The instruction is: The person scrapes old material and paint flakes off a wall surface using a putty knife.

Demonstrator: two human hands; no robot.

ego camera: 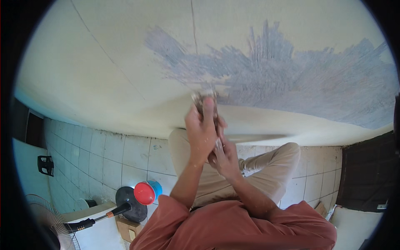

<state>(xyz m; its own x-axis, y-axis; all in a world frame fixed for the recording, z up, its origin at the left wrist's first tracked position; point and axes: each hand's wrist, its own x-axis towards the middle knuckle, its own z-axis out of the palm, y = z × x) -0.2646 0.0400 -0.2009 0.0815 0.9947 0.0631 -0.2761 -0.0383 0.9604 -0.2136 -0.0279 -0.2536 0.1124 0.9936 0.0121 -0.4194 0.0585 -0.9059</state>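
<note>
Before me stands a cream wall (pixel 125 40) with a rough blue-grey patch (pixel 281 75) of streaky marks. My left hand (pixel 201 128) is closed round a narrow hand tool (pixel 204 93), its thumb lying along the top. Motion blurs the tool's front end, at the wall by the patch's lower left edge; its exact kind cannot be told. Just below and to the right, my right hand (pixel 226 157) grips the tool's lower part, close against my left wrist. Pale specks dot both hands and forearms.
A red and light-blue plastic container (pixel 145 193) is beside the black round base (pixel 126 214) of a fan (pixel 53 222) at lower left. My bent legs (pixel 268 172) are over the tiled floor (pixel 109 156). A dark door-like panel (pixel 362 172) stands at right.
</note>
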